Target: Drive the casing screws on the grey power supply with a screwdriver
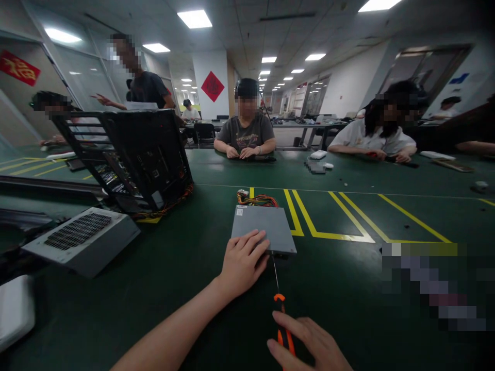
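A grey metal power supply box [263, 226] lies flat on the green table, its bundle of coloured cables [258, 199] at the far side. My left hand [245, 260] rests on the near left part of the box, fingers spread over its top. An orange and black screwdriver [279, 298] points away from me, its shaft reaching the near side of the box; the tip is too small to make out. My right hand [303, 337] is at the screwdriver's handle, with thumb and fingers around it.
At the left stand an open black computer case [147, 159] and a second power supply [83, 237] with a vent grille. A white object [15, 312] lies at the left edge. Several people sit or stand across the table [340, 278].
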`<state>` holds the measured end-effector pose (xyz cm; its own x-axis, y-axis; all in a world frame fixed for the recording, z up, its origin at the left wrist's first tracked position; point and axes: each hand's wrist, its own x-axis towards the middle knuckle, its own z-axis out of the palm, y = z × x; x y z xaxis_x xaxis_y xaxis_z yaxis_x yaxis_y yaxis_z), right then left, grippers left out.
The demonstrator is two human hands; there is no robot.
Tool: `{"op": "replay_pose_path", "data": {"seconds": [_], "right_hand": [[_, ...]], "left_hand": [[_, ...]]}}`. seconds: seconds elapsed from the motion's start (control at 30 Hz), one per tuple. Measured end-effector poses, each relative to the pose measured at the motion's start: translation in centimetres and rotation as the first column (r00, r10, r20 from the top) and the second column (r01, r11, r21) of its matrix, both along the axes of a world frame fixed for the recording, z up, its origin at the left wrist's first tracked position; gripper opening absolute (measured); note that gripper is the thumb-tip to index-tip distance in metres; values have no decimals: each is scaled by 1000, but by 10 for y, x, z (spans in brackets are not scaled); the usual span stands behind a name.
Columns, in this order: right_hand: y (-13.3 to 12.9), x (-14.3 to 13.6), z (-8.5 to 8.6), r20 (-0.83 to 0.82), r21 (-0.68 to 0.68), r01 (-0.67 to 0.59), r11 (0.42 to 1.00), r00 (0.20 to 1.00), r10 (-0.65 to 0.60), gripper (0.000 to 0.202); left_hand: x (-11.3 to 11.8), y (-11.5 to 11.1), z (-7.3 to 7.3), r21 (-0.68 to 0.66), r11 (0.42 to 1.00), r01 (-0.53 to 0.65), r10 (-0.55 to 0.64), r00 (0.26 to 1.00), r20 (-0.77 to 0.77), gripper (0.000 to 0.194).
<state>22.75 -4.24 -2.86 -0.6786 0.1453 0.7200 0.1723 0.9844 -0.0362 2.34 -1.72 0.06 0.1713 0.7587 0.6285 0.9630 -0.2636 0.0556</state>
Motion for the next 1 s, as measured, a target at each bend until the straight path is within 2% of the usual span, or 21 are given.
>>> {"op": "replay_pose_path", "data": {"seconds": [0.07,0.13,0.2,0.27,0.47,0.63,0.77,0.9,1.0], "right_hand": [[-2,5,10,74,-11,-26,1000,997,27,32],[-3,12,14,180,-95,-19,995,983,36,39],[-4,16,14,168,-210,-24,977,984,60,41],[-4,18,14,148,-261,-75,963,982,117,38],[-5,10,25,246,-71,-42,997,967,58,35],[-5,7,21,137,-105,-62,993,988,76,44],[-5,9,21,183,-165,-47,985,980,78,39],[-5,10,29,274,-80,-59,995,959,79,36],[-4,12,30,249,-29,-52,998,967,57,33]], "left_hand": [[0,-2,1,-14,1000,-10,10,1000,-3,26],[0,-3,1,-20,1000,-9,9,1000,4,26],[0,-4,1,-32,999,-1,1,1000,5,27],[0,-4,0,-39,999,4,-4,1000,8,27],[0,-4,0,-39,999,17,-17,1000,13,28],[0,-5,2,-29,999,16,-16,1000,8,26],[0,-4,1,-31,999,19,-19,1000,14,27],[1,-4,1,-26,999,21,-21,1000,20,27],[1,-3,2,-29,999,20,-19,1000,14,27]]}}
